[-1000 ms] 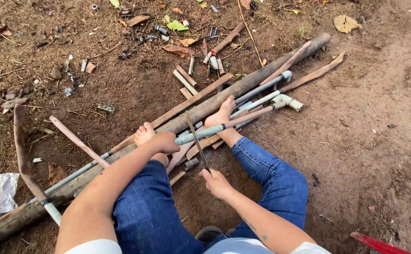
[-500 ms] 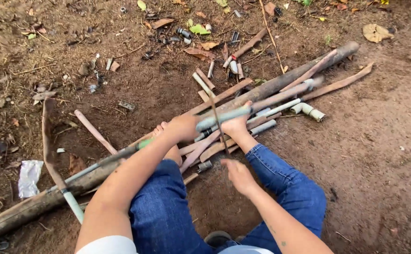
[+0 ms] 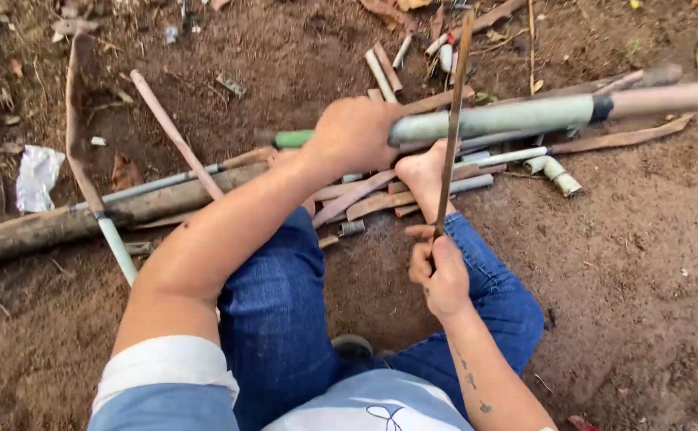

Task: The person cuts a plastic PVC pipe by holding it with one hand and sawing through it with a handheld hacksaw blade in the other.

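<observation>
I sit on bare soil in blue jeans with my bare foot resting on a pile of sticks. My left hand grips a thick pale green bamboo pole raised above the ground; it runs to the right and turns brownish past a dark band. My right hand holds the lower end of a long thin blade-like strip that stands up across the pole.
A long dark log lies at the left with thin poles across it. Cut bamboo pieces, a pale pipe elbow, a white wrapper and dry leaves litter the soil.
The view has closed in on my hands. My left hand has lifted the green pole higher, and my right hand has brought the thin strip upright across it.
</observation>
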